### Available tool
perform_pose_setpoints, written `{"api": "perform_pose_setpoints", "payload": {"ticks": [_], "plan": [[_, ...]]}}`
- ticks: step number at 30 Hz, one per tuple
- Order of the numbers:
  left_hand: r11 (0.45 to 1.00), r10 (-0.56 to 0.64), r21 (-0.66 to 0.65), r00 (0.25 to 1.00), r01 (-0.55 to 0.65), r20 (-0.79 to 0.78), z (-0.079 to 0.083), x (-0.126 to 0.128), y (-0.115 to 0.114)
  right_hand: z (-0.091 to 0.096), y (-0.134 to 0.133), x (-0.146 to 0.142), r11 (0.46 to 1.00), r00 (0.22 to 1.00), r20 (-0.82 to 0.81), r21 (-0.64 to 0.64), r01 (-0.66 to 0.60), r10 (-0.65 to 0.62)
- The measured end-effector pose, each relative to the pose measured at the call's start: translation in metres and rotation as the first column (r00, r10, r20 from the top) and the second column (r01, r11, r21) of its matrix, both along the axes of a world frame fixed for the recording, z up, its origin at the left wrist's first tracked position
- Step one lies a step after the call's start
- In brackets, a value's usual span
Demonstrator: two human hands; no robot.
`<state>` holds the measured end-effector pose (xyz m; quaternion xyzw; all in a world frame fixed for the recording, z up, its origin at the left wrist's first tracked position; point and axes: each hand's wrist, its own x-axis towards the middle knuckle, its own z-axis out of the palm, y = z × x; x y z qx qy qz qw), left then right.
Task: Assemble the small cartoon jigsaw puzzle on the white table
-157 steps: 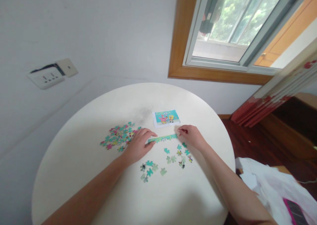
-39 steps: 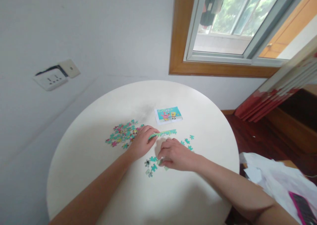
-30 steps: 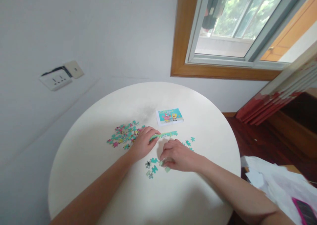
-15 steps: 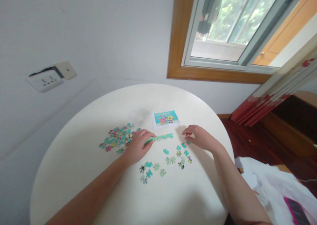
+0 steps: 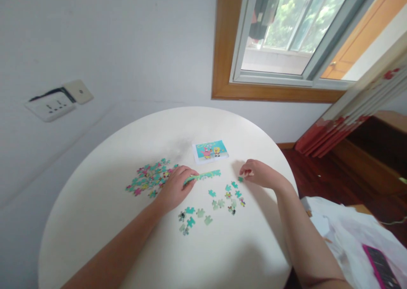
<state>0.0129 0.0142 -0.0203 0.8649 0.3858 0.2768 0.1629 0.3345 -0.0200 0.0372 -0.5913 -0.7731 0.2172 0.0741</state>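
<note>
My left hand (image 5: 179,184) is closed on the left end of a narrow strip of joined jigsaw pieces (image 5: 210,174), teal and green, lying on the white round table (image 5: 203,126). On the right, my right hand (image 5: 259,173) hovers low with loosely bent fingers and nothing visible in them. A small teal puzzle piece (image 5: 241,179) lies just by its fingertips. Loose teal, pale green and patterned pieces (image 5: 221,203) are scattered below the strip. Beyond it rests a picture card (image 5: 210,151) with a pink and a yellow cartoon figure.
A heap of mixed jigsaw pieces (image 5: 148,178) spreads left of my left hand. A wall socket (image 5: 52,105) and a wood-framed window (image 5: 222,87) are behind the table. White plastic (image 5: 337,229) with a pink-edged phone-like object (image 5: 380,263) is at lower right.
My right hand has shifted slightly right, uncovering more of the teal piece by its fingertips. The left hand keeps hold of the strip. The view has turned a little.
</note>
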Motion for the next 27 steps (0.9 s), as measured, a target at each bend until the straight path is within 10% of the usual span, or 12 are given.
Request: {"api": "perform_pose_setpoints", "payload": {"ticks": [27], "plan": [[1.000,-0.002,-0.002,1.000,0.002,0.001,0.002,0.001,-0.001,-0.001,0.001,-0.013,1.000,0.998,0.056,0.018,0.012,-0.013]]}}
